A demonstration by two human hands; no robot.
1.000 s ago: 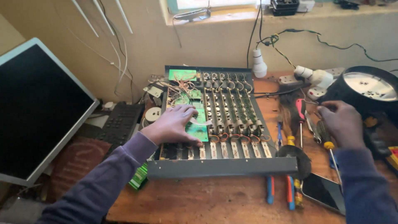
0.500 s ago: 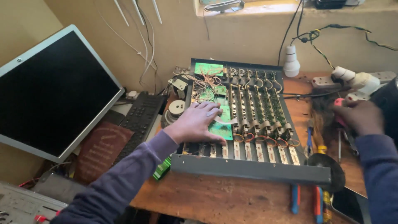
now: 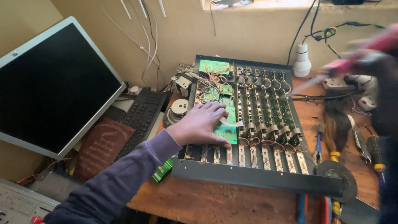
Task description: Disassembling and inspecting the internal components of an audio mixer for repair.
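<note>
An open audio mixer chassis (image 3: 257, 178) lies on the wooden bench, with rows of green circuit strips and wiring exposed. My left hand (image 3: 201, 124) rests flat on a green circuit board (image 3: 226, 130) at the chassis's left side, fingers spread and holding nothing. My right hand (image 3: 383, 74) is raised at the far right and is motion-blurred. It grips a red-handled tool (image 3: 352, 62), probably a screwdriver, whose shaft points down-left toward the mixer's back right corner.
A dark monitor (image 3: 54, 91) leans at the left beside a black keyboard (image 3: 141, 116). A white bulb (image 3: 302, 62) and a power strip (image 3: 338, 84) sit behind the mixer. Pliers (image 3: 358, 141), a brush (image 3: 336, 128) and screwdrivers lie to the right. A small green part (image 3: 161, 171) sits at the bench edge.
My right hand has left the tools on the bench and risen with the red-handled tool in it. My view has swung left. The left hand stays on the board.
</note>
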